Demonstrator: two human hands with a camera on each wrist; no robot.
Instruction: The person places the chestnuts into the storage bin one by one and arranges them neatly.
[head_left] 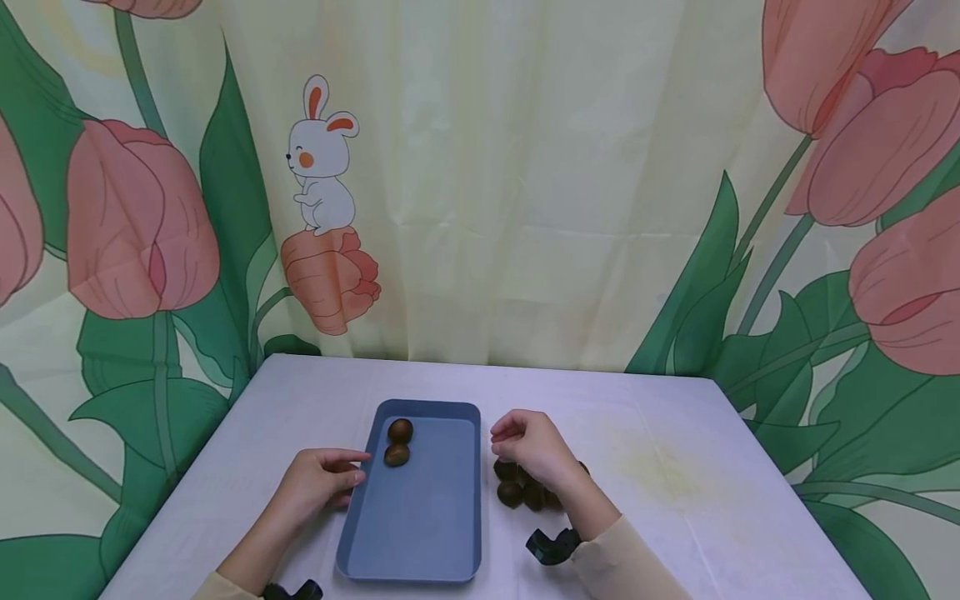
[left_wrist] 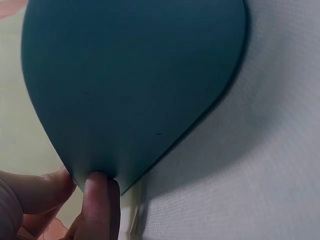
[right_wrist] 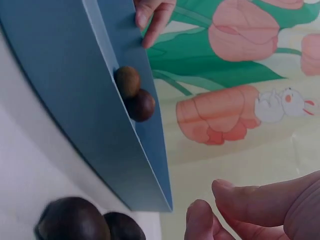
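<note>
A blue-grey rectangular tray [head_left: 423,533] lies on the table. Two brown chestnuts [head_left: 397,455] sit touching each other near its far left corner. My left hand [head_left: 318,482] pinches the tray's left rim, and in the left wrist view its fingers [left_wrist: 96,200] press against the outer wall. Right of the tray, my right hand [head_left: 536,446] hovers over a pile of several chestnuts [head_left: 511,493], hiding part of it. The right wrist view shows the right thumb [right_wrist: 250,200] and fingers loosely bent and apart, with nothing visible between them.
A white cloth covers the table [head_left: 675,500]. Behind it hangs a curtain [head_left: 510,208] printed with tulips and a rabbit. Dark camera mounts [head_left: 552,547] are strapped at both wrists.
</note>
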